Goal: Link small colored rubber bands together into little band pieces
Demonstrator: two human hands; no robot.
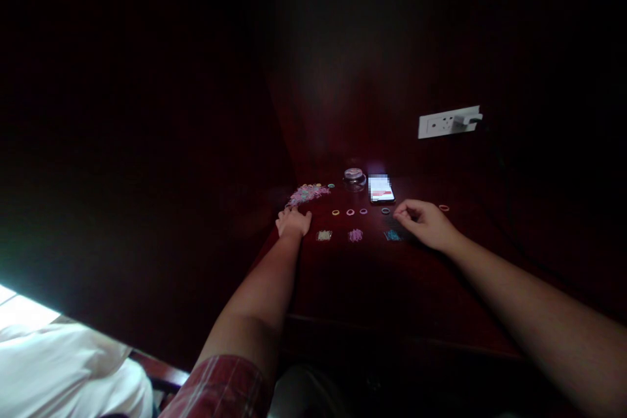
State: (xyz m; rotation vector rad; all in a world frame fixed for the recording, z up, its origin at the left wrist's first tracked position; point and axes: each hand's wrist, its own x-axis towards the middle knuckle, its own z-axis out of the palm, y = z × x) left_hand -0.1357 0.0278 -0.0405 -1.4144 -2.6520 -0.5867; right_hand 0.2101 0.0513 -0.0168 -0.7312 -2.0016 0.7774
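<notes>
My left hand [294, 222] lies flat with its fingers spread, at the near edge of a mixed pile of small coloured bands [311, 194], mostly pink. My right hand [425, 222] is pinched, thumb against fingertips; whatever is between them is too small to make out. It hovers beside a grey-blue ring [385, 211]. Left of that ring lie a yellow ring [336, 212], a pink ring [350, 212] and a purple ring [363, 211]. Nearer me are a pale yellow-green bunch [324, 235], a purple bunch [355, 235] and a teal bunch [392, 235] of thin bands.
A lit phone [381, 188] lies behind the rings, beside a round clear container [354, 176]. An orange ring [443, 208] is right of my right hand. A wall socket [448, 122] holds a plug. White cloth [73, 372] shows at lower left.
</notes>
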